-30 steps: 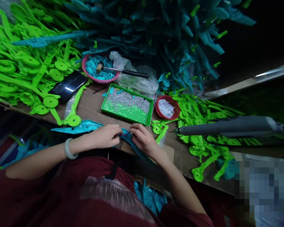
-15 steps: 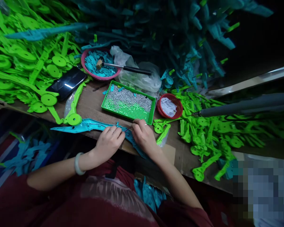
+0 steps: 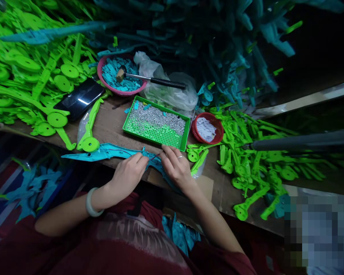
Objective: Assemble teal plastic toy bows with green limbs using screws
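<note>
A long blue plastic shell part [image 3: 103,152] lies along the front edge of the bench, and a thin dark cord [image 3: 154,156] runs over it. My left hand [image 3: 129,173] is closed at the middle of the part, fingertips pressed together on it near a small upright peg [image 3: 143,149]. What lies under those fingertips is hidden. My right hand [image 3: 176,166] pinches the cord a little to the right, just in front of the green tray [image 3: 154,138]. The tray holds many small silvery metal pieces and a few blue bits.
Behind the tray stand a pink bowl [image 3: 102,81] of blue pieces, a hammer [image 3: 166,83] across it, and a plastic bag [image 3: 183,97]. A red basket [image 3: 195,131] holds white slips. Left are a phone [image 3: 81,98] and piled green parts [image 3: 25,65]; more green parts [image 3: 246,164] lie right.
My left hand has turned, its ring going out of sight, and its fingertips stay near the peg. My right hand keeps its pinch on the cord, almost in place. The view has shifted slightly.
</note>
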Demonstrator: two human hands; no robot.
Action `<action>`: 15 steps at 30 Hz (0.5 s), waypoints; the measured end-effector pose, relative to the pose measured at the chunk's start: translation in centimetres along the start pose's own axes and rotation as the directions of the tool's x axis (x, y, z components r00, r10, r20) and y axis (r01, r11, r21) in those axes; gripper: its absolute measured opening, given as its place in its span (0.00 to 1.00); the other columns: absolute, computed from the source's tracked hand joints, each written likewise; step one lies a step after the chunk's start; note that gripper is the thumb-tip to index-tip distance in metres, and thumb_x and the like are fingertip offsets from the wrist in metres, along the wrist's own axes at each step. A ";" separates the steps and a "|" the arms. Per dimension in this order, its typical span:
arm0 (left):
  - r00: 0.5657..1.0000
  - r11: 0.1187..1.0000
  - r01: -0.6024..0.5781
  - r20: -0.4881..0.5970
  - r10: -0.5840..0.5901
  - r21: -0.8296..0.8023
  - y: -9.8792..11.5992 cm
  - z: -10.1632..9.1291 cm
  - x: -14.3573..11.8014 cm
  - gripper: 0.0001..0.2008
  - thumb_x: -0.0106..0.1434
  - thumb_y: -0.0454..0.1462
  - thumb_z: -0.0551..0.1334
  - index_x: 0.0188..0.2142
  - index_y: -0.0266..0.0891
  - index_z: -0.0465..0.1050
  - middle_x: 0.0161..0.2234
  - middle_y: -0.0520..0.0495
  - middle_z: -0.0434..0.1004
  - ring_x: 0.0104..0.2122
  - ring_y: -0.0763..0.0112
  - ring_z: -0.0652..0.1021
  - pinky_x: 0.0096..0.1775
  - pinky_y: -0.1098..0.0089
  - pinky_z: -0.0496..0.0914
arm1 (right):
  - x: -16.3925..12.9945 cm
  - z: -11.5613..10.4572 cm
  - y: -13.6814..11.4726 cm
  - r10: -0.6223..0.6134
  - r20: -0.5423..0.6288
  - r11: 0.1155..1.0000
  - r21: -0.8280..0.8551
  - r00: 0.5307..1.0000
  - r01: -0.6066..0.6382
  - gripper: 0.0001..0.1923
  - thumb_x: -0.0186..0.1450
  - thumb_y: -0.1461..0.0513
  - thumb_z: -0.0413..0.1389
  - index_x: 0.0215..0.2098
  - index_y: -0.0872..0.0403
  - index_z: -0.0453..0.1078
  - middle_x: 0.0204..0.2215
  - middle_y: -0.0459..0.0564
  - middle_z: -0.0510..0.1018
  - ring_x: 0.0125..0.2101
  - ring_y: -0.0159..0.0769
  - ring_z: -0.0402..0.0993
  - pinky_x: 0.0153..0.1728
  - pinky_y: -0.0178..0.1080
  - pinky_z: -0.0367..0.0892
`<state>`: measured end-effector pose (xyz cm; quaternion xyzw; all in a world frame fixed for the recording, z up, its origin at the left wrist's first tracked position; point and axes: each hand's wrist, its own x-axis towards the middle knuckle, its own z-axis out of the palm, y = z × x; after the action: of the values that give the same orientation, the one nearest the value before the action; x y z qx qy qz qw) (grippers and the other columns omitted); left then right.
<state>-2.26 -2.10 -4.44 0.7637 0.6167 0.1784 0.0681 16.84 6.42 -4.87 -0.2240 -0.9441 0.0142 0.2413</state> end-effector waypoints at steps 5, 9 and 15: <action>0.999 0.998 -0.022 -0.044 0.025 0.056 0.4 1.0 -0.8 0.09 0.69 0.30 0.56 0.32 0.38 0.71 0.32 0.46 0.71 0.33 0.62 0.73 0.33 0.65 0.68 | 1.4 -0.8 -0.7 0.246 0.066 0.900 0.355 0.967 -0.253 0.08 0.69 0.68 0.49 0.41 0.54 0.69 0.38 0.55 0.75 0.38 0.38 0.74 0.36 0.40 0.73; 0.999 1.000 0.021 -0.039 -0.022 -0.018 0.5 1.2 -0.8 0.07 0.68 0.32 0.57 0.35 0.37 0.73 0.36 0.43 0.72 0.37 0.61 0.73 0.36 0.65 0.71 | 2.2 -2.3 -0.4 0.257 0.175 0.758 0.574 0.950 -0.311 0.04 0.69 0.66 0.53 0.37 0.52 0.67 0.37 0.51 0.74 0.40 0.36 0.74 0.40 0.40 0.71; 0.997 0.993 -0.051 0.057 0.057 -0.105 -0.1 0.7 -1.3 0.07 0.66 0.37 0.62 0.40 0.35 0.74 0.43 0.37 0.71 0.44 0.54 0.72 0.40 0.58 0.73 | 1.6 -2.9 0.4 0.048 0.303 0.962 0.241 0.952 -0.126 0.13 0.72 0.67 0.45 0.52 0.56 0.65 0.45 0.59 0.73 0.44 0.40 0.71 0.41 0.42 0.73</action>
<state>-2.36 -3.22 -5.32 0.7804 0.5835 0.1892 0.1213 17.10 7.20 -1.69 -0.2278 -0.9487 0.1806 0.1244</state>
